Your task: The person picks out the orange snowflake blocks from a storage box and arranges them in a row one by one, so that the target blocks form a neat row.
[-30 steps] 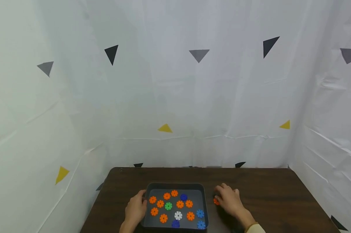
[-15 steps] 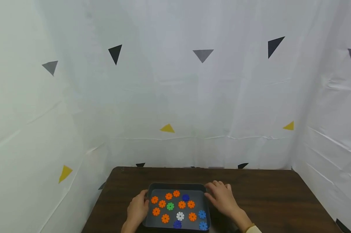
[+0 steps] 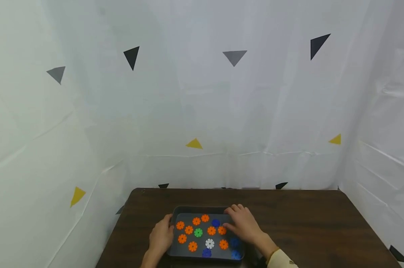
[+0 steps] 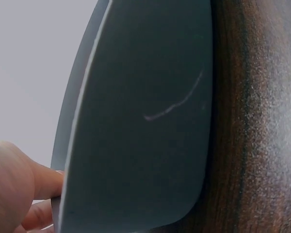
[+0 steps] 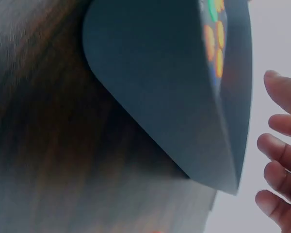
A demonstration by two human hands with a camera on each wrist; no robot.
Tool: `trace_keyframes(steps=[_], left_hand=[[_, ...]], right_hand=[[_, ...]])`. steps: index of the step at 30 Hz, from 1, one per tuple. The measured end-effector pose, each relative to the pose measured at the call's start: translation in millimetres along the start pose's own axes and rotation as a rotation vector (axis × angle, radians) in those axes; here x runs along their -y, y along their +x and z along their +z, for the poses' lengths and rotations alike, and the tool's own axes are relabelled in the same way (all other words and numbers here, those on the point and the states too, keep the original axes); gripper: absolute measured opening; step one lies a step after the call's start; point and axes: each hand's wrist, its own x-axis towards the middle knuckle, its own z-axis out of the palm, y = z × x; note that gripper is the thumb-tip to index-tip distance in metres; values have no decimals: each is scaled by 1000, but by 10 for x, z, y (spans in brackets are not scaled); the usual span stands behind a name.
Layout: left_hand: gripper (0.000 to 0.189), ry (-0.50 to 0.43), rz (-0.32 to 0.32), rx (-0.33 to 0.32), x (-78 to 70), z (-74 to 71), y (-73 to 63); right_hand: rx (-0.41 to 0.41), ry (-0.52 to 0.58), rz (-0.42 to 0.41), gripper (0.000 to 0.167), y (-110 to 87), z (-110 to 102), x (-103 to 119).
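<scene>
A dark grey tray (image 3: pixel 202 210) sits near the table's front edge, bearing notched snowflake discs: several orange (image 3: pixel 192 246), a green one (image 3: pixel 198 232), a white one (image 3: pixel 209 243) and several blue (image 3: pixel 215 223). My left hand (image 3: pixel 161 235) grips the tray's left rim; in the left wrist view its thumb and fingers (image 4: pixel 43 180) pinch the wall. Over the tray's right side reaches my right hand (image 3: pixel 243 225), shading the blue discs below. From the right wrist, this hand (image 5: pixel 283 145) shows loosely bent, spread fingers holding nothing, apart from the tray wall.
The dark wooden table (image 3: pixel 295 223) extends to the right of the tray and behind it. A white curtain (image 3: pixel 202 93) with black, grey and yellow triangles surrounds the table's back and sides. An orange sliver shows at the right wrist view's bottom edge.
My right hand has moved left from the table beside the tray to above its right side. The orange disc formerly beside that hand is out of sight in the head view. My left hand keeps its grip.
</scene>
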Motion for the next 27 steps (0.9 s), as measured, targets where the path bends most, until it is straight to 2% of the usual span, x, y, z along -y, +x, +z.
trace_keyframes(steps=[6, 11, 19, 27], left_hand=[[43, -1, -19, 8, 26, 7, -59], [42, -3, -4, 6, 30, 8, -87], [42, -11, 9, -14, 33, 20, -98], [43, -11, 6, -6, 34, 27, -173]], right_hand=[[139, 74, 2, 43, 33, 154, 58], [204, 104, -6, 43, 10, 202, 88], [218, 30, -58, 36, 0, 238, 91], [195, -29, -47, 32, -66, 309, 140]])
